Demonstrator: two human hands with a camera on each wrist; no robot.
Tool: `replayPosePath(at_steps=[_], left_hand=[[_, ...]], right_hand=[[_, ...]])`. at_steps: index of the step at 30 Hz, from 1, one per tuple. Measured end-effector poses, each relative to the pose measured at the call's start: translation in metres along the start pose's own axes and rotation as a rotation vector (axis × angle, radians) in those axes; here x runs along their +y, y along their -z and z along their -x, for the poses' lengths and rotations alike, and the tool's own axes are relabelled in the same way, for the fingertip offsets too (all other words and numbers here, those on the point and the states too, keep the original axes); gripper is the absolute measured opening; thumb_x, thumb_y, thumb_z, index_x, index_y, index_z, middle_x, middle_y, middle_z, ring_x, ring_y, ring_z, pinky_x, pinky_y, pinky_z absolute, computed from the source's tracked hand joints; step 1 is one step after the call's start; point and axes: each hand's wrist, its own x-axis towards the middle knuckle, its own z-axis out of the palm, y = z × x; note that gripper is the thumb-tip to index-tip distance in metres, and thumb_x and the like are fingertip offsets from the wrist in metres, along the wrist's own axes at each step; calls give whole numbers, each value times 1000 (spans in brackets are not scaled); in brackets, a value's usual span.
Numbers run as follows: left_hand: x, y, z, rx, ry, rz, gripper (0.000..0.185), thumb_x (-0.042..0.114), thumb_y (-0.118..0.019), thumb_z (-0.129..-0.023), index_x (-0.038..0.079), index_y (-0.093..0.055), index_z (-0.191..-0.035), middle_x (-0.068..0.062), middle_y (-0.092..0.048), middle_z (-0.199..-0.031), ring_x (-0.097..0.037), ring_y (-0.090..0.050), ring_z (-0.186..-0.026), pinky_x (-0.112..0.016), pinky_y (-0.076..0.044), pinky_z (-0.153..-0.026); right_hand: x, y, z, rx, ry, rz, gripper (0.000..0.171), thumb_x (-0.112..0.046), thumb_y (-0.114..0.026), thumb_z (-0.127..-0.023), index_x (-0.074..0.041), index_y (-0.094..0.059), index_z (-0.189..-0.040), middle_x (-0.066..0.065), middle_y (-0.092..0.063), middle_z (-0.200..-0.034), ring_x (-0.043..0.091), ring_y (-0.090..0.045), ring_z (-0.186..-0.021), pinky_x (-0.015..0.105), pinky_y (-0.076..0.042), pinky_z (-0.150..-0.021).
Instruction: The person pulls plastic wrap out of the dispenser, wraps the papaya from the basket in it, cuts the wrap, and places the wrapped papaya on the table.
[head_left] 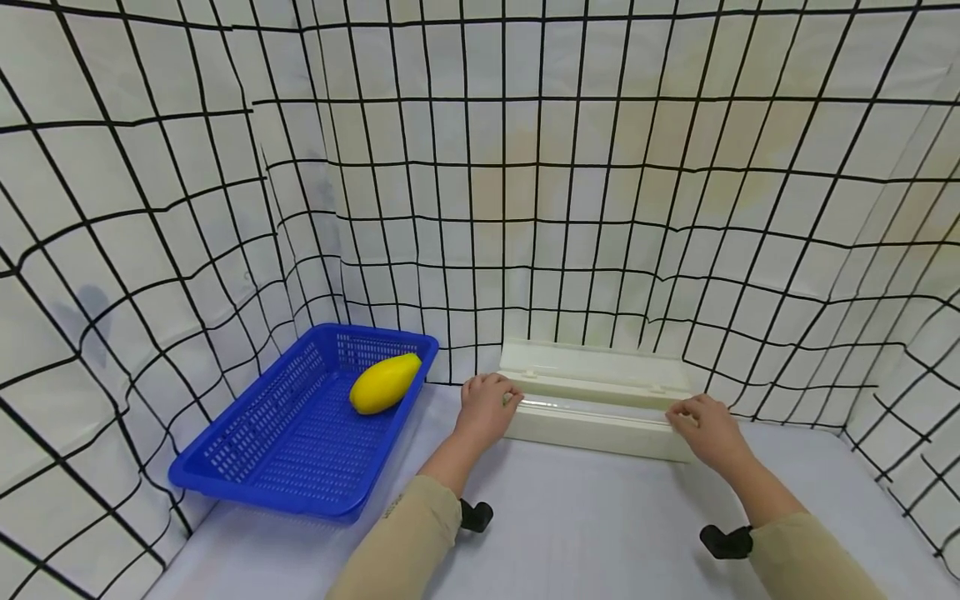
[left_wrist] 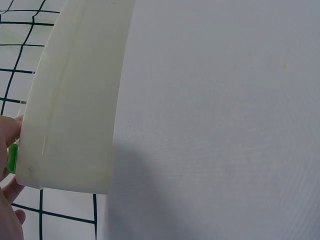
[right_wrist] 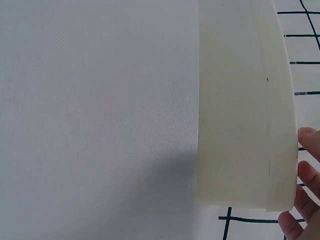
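A long cream-white cling film dispenser (head_left: 600, 435) sits on the white table with its lid (head_left: 592, 367) raised at the back. A shiny strip of clear film (head_left: 592, 407) runs along its opening. At the left end my left hand (head_left: 486, 408) has thumb and fingertips curled together on the film's edge. My right hand (head_left: 705, 427) pinches at the right end in the same way. Both wrist views show the dispenser's front wall (left_wrist: 75, 110), with fingers (right_wrist: 306, 175) at its top edge. Something green (left_wrist: 12, 158) shows between the left fingers.
A blue plastic basket (head_left: 300, 450) stands to the left, holding a yellow mango-shaped fruit (head_left: 386, 384) near its right wall. Black wire grid (head_left: 537, 221) over white sheeting encloses the table at the back and sides. Black wrist mounts (head_left: 726, 542) stick out from the sleeves.
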Motion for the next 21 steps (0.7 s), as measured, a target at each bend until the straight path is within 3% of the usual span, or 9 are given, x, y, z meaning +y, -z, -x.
replayPosePath(at_steps=[6,15,21], left_hand=[[-2,0,0,52,6,34,21,33,-62,-99,19,-75,-109,-2,-64,-120,-30,-46,-127,-53,-27,-111],[2,3,-4,124,-49,-1,19,31,-62,-98,20,-76,-106,2,-67,-112,-26,-52,-118,-51,-31,-108],[2,9,-3,125,-76,-9,20,29,-61,-99,20,-76,-108,1,-68,-110,-26,-54,-115,-50,-32,-107]], right_hand=[[-5,1,2,46,-18,-41,25,-20,-58,-101,-1,-69,-112,21,-59,-116,39,-57,-101,54,-48,-78],[-9,6,3,127,-18,-29,27,-21,-58,-101,0,-69,-115,23,-57,-121,41,-56,-105,55,-48,-81],[-12,8,3,154,-8,-33,26,-19,-57,-102,0,-68,-115,22,-59,-118,41,-55,-109,57,-48,-85]])
